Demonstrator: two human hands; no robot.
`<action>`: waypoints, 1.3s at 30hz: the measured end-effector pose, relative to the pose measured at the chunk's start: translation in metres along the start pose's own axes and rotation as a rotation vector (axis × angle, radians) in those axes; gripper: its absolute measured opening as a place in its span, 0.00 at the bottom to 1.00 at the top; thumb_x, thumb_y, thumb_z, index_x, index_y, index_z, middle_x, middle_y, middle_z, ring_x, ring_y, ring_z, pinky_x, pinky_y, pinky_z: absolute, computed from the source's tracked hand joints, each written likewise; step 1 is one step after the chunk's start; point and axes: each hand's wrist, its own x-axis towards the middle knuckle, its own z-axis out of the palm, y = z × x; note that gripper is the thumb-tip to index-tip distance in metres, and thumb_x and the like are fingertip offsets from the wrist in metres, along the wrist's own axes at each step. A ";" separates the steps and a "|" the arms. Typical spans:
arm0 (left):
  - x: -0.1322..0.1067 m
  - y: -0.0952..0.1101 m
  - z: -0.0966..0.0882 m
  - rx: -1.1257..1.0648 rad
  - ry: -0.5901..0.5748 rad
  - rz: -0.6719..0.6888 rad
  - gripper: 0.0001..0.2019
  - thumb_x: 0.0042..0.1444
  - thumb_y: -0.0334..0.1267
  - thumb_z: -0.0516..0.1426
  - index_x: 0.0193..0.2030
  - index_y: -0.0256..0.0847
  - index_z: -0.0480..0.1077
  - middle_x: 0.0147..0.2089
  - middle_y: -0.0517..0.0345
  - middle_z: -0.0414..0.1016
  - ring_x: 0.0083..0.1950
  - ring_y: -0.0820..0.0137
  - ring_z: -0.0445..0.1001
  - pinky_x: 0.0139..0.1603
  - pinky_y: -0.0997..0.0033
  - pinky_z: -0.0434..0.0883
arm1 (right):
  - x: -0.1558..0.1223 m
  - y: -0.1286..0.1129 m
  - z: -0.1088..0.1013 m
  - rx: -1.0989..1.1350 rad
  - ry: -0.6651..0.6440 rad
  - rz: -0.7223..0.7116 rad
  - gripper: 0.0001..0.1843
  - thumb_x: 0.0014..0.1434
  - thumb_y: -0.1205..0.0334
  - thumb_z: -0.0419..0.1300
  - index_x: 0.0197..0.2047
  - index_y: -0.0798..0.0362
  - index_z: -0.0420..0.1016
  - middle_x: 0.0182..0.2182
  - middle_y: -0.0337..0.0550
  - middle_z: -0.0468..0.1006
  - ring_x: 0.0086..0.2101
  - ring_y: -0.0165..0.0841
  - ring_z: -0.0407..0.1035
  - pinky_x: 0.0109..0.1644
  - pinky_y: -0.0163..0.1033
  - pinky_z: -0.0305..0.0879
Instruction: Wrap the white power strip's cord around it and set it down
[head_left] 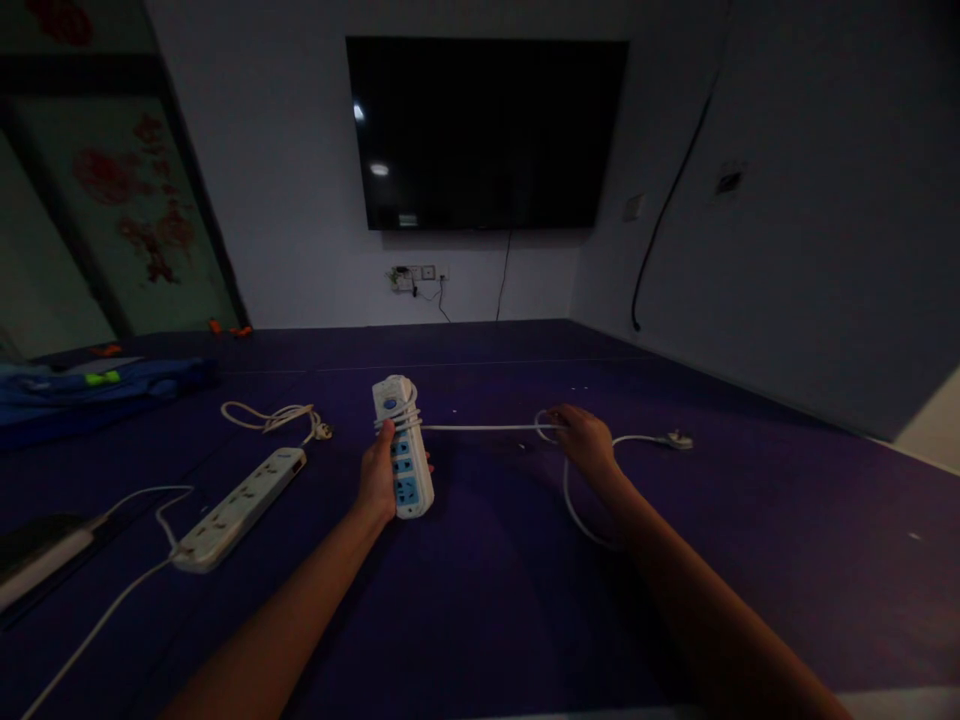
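My left hand [379,480] is closed around a white power strip with blue sockets [403,450], held upright over the dark purple floor. Its white cord [480,428] is wrapped a few turns round the strip's upper end and runs taut to the right. My right hand [583,440] is closed on that cord, palm down. Beyond that hand the cord loops on the floor and ends in a white plug [679,439].
A second white power strip [236,510] lies on the floor at the left, its cord [274,415] coiled behind it. A blue bag [97,385] sits far left. A dark flat object [37,550] lies at the left edge. A black TV [484,130] hangs on the wall.
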 end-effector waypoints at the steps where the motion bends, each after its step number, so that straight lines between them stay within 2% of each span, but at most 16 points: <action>1: 0.002 0.001 -0.001 -0.007 0.022 0.013 0.24 0.47 0.58 0.57 0.32 0.34 0.71 0.19 0.55 0.74 0.20 0.65 0.75 0.21 0.69 0.73 | 0.000 0.006 -0.003 -0.015 0.053 0.006 0.14 0.59 0.62 0.49 0.40 0.53 0.75 0.38 0.47 0.77 0.38 0.35 0.69 0.41 0.36 0.58; 4: 0.005 0.005 -0.002 -0.021 0.076 0.051 0.23 0.49 0.57 0.55 0.32 0.34 0.71 0.19 0.55 0.74 0.22 0.64 0.76 0.23 0.69 0.74 | 0.000 0.019 -0.012 -0.123 0.139 0.036 0.15 0.60 0.60 0.50 0.42 0.55 0.74 0.37 0.49 0.77 0.38 0.38 0.66 0.43 0.39 0.56; 7: 0.008 0.005 -0.001 -0.037 0.097 0.070 0.22 0.48 0.56 0.56 0.31 0.34 0.71 0.20 0.54 0.74 0.23 0.64 0.76 0.24 0.68 0.75 | -0.003 0.028 -0.020 -0.274 0.150 0.106 0.16 0.59 0.56 0.51 0.43 0.54 0.74 0.38 0.50 0.76 0.40 0.41 0.64 0.42 0.42 0.54; 10: 0.009 0.001 0.001 -0.055 0.102 0.059 0.23 0.47 0.57 0.57 0.30 0.34 0.70 0.19 0.55 0.74 0.22 0.64 0.76 0.24 0.67 0.75 | -0.008 0.034 -0.023 -0.407 0.114 0.201 0.15 0.58 0.58 0.52 0.43 0.54 0.75 0.40 0.52 0.76 0.41 0.44 0.64 0.41 0.45 0.52; 13: 0.011 -0.004 0.002 -0.041 0.095 0.028 0.24 0.47 0.58 0.56 0.31 0.34 0.70 0.19 0.55 0.73 0.20 0.65 0.74 0.22 0.68 0.74 | -0.011 0.036 -0.021 -0.469 0.003 0.272 0.14 0.56 0.62 0.54 0.43 0.54 0.76 0.41 0.54 0.77 0.41 0.44 0.66 0.40 0.44 0.54; 16: 0.013 -0.010 -0.001 -0.003 0.086 0.004 0.23 0.46 0.57 0.58 0.31 0.34 0.69 0.19 0.55 0.73 0.19 0.66 0.74 0.21 0.69 0.73 | -0.012 0.034 -0.018 -0.445 -0.118 0.363 0.15 0.56 0.63 0.53 0.45 0.52 0.76 0.40 0.52 0.77 0.40 0.41 0.69 0.39 0.41 0.57; 19: 0.014 -0.014 -0.003 0.018 0.084 -0.023 0.23 0.45 0.57 0.58 0.31 0.35 0.69 0.19 0.56 0.73 0.19 0.65 0.74 0.20 0.68 0.73 | -0.011 0.031 -0.018 -0.385 -0.182 0.474 0.16 0.57 0.60 0.53 0.46 0.50 0.75 0.40 0.50 0.78 0.40 0.39 0.71 0.37 0.37 0.60; 24: 0.012 -0.015 -0.002 0.071 0.073 -0.104 0.25 0.47 0.59 0.56 0.32 0.34 0.68 0.19 0.54 0.73 0.17 0.65 0.73 0.16 0.68 0.71 | -0.009 0.036 -0.025 -0.292 -0.173 0.588 0.18 0.55 0.57 0.54 0.48 0.47 0.75 0.40 0.49 0.78 0.40 0.41 0.72 0.34 0.36 0.62; 29: 0.009 -0.014 -0.001 0.053 0.000 -0.131 0.26 0.47 0.60 0.55 0.34 0.35 0.68 0.19 0.55 0.73 0.17 0.65 0.72 0.15 0.69 0.69 | -0.011 0.055 -0.026 -0.168 -0.189 0.603 0.21 0.54 0.52 0.55 0.49 0.49 0.75 0.42 0.49 0.78 0.42 0.43 0.71 0.36 0.39 0.64; 32: 0.007 -0.016 -0.001 0.046 -0.039 -0.126 0.25 0.47 0.60 0.55 0.33 0.35 0.68 0.19 0.55 0.73 0.17 0.65 0.72 0.15 0.69 0.69 | -0.011 0.049 -0.023 -0.192 -0.155 0.485 0.27 0.51 0.48 0.58 0.53 0.51 0.71 0.49 0.52 0.74 0.48 0.47 0.67 0.45 0.45 0.63; 34: 0.005 -0.018 -0.001 0.037 -0.074 -0.124 0.25 0.47 0.60 0.55 0.32 0.34 0.68 0.19 0.54 0.73 0.17 0.66 0.72 0.16 0.70 0.69 | -0.009 0.031 -0.020 -0.262 -0.075 0.297 0.35 0.47 0.47 0.62 0.57 0.51 0.66 0.57 0.53 0.65 0.56 0.50 0.57 0.53 0.53 0.57; 36: 0.004 -0.020 -0.001 0.035 -0.121 -0.123 0.27 0.47 0.62 0.54 0.31 0.34 0.68 0.20 0.53 0.74 0.18 0.66 0.73 0.16 0.70 0.69 | -0.007 0.003 -0.017 -0.272 -0.002 0.103 0.41 0.45 0.47 0.64 0.61 0.50 0.60 0.61 0.51 0.59 0.60 0.51 0.50 0.59 0.59 0.47; 39: 0.000 -0.024 0.000 0.049 -0.187 -0.131 0.27 0.46 0.63 0.54 0.30 0.34 0.68 0.19 0.52 0.73 0.17 0.66 0.72 0.16 0.70 0.68 | -0.009 -0.049 -0.013 -0.165 0.004 -0.246 0.37 0.52 0.48 0.59 0.63 0.48 0.56 0.61 0.47 0.60 0.60 0.45 0.50 0.63 0.57 0.37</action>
